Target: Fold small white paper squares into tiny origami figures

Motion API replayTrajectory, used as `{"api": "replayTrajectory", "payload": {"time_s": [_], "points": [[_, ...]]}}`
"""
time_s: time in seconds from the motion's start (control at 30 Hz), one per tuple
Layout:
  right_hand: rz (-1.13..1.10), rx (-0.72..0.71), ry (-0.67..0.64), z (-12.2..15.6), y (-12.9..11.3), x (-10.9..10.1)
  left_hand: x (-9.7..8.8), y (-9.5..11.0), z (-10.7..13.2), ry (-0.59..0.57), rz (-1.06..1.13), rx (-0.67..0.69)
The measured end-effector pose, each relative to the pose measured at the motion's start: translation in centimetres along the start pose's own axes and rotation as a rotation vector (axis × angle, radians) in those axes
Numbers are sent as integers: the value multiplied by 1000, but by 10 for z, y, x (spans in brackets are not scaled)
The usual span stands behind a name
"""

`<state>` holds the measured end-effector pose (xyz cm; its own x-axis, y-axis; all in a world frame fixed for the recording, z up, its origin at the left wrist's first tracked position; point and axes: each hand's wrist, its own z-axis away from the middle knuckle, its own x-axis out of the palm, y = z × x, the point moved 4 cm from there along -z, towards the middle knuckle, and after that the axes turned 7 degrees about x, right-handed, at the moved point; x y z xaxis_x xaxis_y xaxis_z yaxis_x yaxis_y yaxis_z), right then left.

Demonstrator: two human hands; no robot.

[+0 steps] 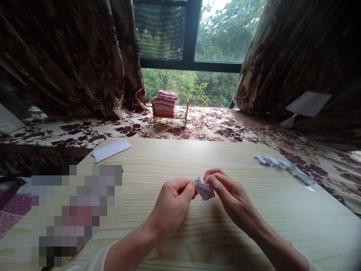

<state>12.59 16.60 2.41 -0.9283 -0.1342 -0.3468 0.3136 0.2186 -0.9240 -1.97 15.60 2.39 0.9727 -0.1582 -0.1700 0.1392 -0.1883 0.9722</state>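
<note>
A small folded piece of pale lilac paper (205, 191) is held just above the light wooden table (175, 158), near its middle. My left hand (173, 205) pinches its left corner with thumb and curled fingers. My right hand (229, 195) grips its right side, fingers closed over the top edge. Both hands meet at the paper.
A white paper strip (111, 150) lies at the table's far left. A row of folded paper pieces (282, 165) runs along the right edge. A small wooden rack with pink striped cloths (166, 105) stands on the floral-covered sill. Curtains hang on both sides.
</note>
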Motion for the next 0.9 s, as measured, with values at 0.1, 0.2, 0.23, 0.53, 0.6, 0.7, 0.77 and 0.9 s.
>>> {"api": "replayTrajectory", "payload": {"time_s": [0.1, 0.2, 0.23, 0.53, 0.6, 0.7, 0.77, 0.9], "points": [[-11, 12, -1, -1, 3, 1, 2, -3, -2, -21, 142, -88], [0, 0, 23, -2, 5, 1, 5, -3, -2, -68, 293, -165], [7, -8, 36, -2, 5, 0, 6, -3, -2, -82, 318, -182], [56, -113, 78, 3, -3, -7, 1, -8, -3, 17, 349, -275], [120, -193, 82, 5, -6, -5, 0, -8, -3, 37, 386, -287], [194, -298, 89, 7, -9, 0, 1, -7, -2, 32, 434, -288], [209, -347, 97, 7, -9, 2, 2, -7, -1, 6, 445, -280], [229, -390, 94, 7, -9, 3, 4, -7, 0, -39, 416, -262]]}}
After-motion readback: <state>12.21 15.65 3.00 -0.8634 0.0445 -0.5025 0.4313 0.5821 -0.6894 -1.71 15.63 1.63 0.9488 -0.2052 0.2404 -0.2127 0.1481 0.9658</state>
